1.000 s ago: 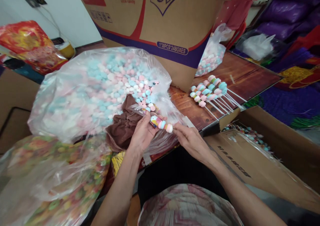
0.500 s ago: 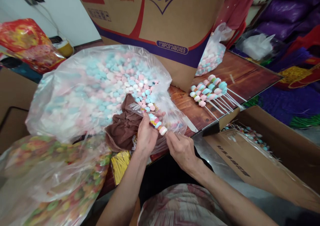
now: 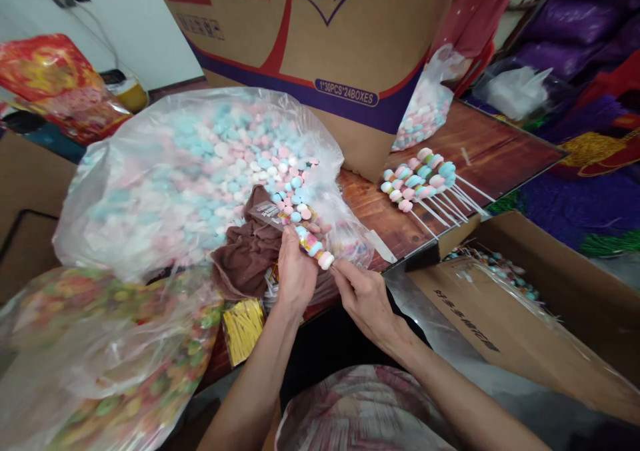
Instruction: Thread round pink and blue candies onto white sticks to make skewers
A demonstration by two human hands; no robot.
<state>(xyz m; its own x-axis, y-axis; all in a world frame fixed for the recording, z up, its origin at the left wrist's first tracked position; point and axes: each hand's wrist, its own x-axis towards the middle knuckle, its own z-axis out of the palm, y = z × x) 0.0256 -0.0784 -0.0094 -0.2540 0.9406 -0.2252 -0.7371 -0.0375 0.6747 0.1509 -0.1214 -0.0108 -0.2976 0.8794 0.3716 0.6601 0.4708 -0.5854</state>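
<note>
My left hand (image 3: 295, 271) grips a candy skewer (image 3: 314, 244) of pastel marshmallow pieces, partly inside a clear wrapper, over the table's near edge. My right hand (image 3: 363, 294) pinches the skewer's stick just below the last white piece. Both hands hover in front of a big clear bag of pink, blue and white candies (image 3: 200, 164). A brown cloth (image 3: 247, 251) lies under my left hand. Several finished skewers (image 3: 425, 178) lie in a row on the wooden table (image 3: 490, 144) to the right.
A large printed cardboard carton (image 3: 320, 44) stands behind the candy bag. A smaller candy bag (image 3: 425, 111) leans beside it. A bag of mixed-colour candies (image 3: 100, 351) fills the lower left. An open cardboard box (image 3: 525, 304) with wrapped skewers sits at the right. Gold twist ties (image 3: 243, 328) lie near the table edge.
Both hands drew slightly left and closer together; my right hand slid up the stick toward the last candy piece. The skewer tilted a little more upright.
</note>
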